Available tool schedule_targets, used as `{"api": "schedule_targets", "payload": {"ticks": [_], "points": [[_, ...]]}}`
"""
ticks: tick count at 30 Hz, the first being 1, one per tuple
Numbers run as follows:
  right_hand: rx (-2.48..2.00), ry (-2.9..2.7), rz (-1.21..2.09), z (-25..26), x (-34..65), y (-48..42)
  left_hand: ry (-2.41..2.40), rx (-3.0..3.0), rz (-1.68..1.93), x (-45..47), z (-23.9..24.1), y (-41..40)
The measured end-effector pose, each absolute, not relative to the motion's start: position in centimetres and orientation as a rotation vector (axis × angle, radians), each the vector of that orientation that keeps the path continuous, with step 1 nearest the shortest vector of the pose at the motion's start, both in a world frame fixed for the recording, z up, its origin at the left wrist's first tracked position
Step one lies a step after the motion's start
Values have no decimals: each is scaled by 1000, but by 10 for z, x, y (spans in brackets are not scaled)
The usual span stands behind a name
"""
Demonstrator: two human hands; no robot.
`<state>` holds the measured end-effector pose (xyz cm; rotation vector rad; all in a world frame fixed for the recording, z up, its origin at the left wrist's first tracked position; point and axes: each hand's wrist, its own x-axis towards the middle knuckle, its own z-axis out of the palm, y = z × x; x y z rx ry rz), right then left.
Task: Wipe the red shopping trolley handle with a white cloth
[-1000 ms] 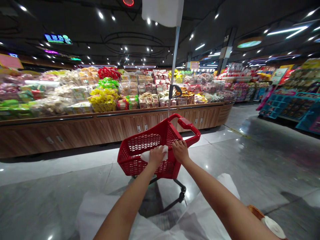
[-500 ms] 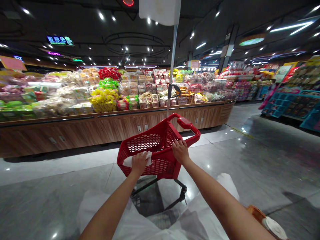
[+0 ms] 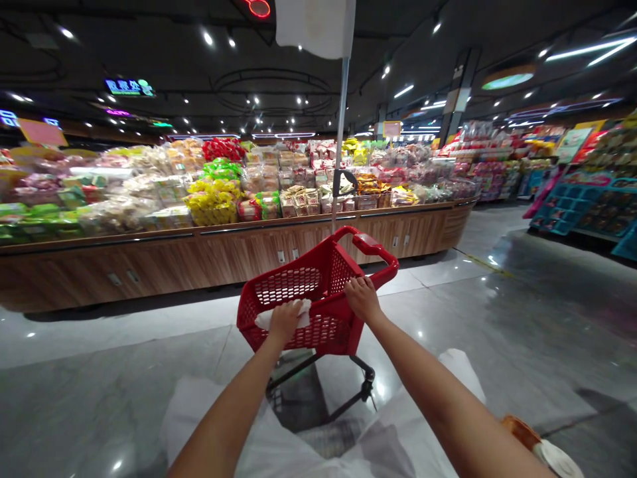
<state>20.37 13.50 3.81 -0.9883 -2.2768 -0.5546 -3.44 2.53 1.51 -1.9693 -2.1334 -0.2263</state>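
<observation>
On the glossy grey floor (image 3: 124, 378), between us and a long wood-panelled counter (image 3: 239, 255), stands our red cart (image 3: 328, 308), its handle (image 3: 381, 249) to the right. Our left hand (image 3: 284, 320) is closed round a white cloth (image 3: 303, 315) at the near side rim of the basket, while our right hand (image 3: 362, 297) has its fingers curled over the same rim, near the handle. We see the counter piled with wrapped goods, among them yellow packets (image 3: 213, 200) towards the front and red packets (image 3: 223, 149) behind them. A thin pole (image 3: 342, 119) rises beyond the cart to a white panel (image 3: 316, 26); what it is fixed to we cannot tell. Above us the ceiling (image 3: 174, 40) is dark and dotted with small lights, and a lit blue sign (image 3: 124, 86) hangs to the left. To our right we have a pillar (image 3: 455, 99), a round lamp (image 3: 507, 78) with a greenish glow, and a blue rack (image 3: 552, 211) of goods on the floor, near a thin yellow line (image 3: 482, 263).
</observation>
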Motion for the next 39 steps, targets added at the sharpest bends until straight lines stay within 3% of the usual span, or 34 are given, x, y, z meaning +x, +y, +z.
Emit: {"api": "schedule_targets", "payload": {"ticks": [6,16,21,28,32,39], "points": [[-1009,-2269,-524,40,205,141,-2267,-1734,-88,-93,5,-14],[-851,-2349,-334,4,156,108,-2048,-1969,-257,18,11,64],[-755,-2394,-335,-9,173,125,-2021,-1966,-178,-39,-3,30],[-1014,-2479,-298,5,197,166,-1943,-2046,-247,-127,-26,-25],[-1201,-2503,-158,12,177,156,-1943,-2054,-337,-91,-41,-5],[-854,-2610,124,-30,139,99,-1755,-2245,-431,-23,-64,23]]}}
